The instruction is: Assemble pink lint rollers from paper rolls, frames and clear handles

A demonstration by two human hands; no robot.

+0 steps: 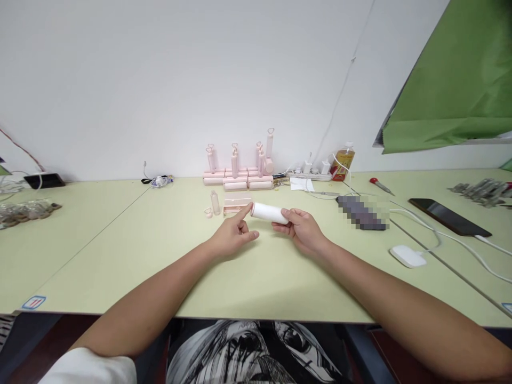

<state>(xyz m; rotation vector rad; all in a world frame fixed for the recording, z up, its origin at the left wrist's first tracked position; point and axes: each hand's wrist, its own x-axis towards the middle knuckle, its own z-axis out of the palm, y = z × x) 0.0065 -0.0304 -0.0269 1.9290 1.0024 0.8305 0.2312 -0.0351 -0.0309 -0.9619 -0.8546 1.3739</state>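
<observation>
My right hand [301, 228] grips a white cylindrical roll [269, 212] by its right end and holds it level just above the pale green table [120, 240]. My left hand [234, 234] is beside it, forefinger stretched out and touching the roll's left end, thumb out, the other fingers curled. Just behind the hands lie a pink roller cover [237, 205], a small pink handle piece [215, 202] standing upright and a tiny pink cap [208, 213].
Stacked pink rollers with handles [240, 168] stand at the wall. A power strip [310, 172], a yellow bottle [343, 161], a red screwdriver [380, 185], a dark phone [448, 216] and a white charger [407, 255] with cable lie to the right. Green cloth [456, 85] hangs upper right.
</observation>
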